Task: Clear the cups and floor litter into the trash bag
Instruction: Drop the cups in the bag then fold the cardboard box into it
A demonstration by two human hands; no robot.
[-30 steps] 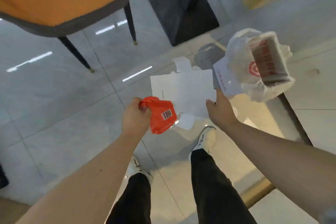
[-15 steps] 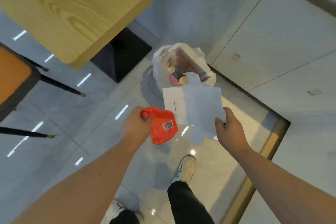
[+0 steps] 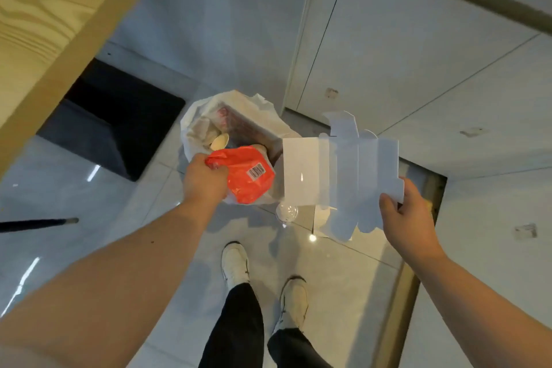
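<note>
Your left hand (image 3: 205, 181) is closed around a crumpled red plastic wrapper (image 3: 245, 176) with a barcode label, holding it right over the near edge of the trash bag (image 3: 194, 116). Your right hand (image 3: 407, 222) pinches the lower right corner of a flattened white cardboard box (image 3: 340, 173) between thumb and fingers, with the sheet spread flat in the air just to the right of the bag and partly covering its right side.

The white trash bag sits open on the tiled floor (image 3: 149, 218), close to the wall panel (image 3: 418, 54), and inside it you can see a paper cup (image 3: 219, 141) and a printed box. A clear plastic cup (image 3: 286, 213) lies on the floor just below the cardboard, in front of your white shoes (image 3: 236, 263). The wooden desk (image 3: 44, 24) edge fills the upper left, with its dark base (image 3: 119, 125) on the floor beside the bag.
</note>
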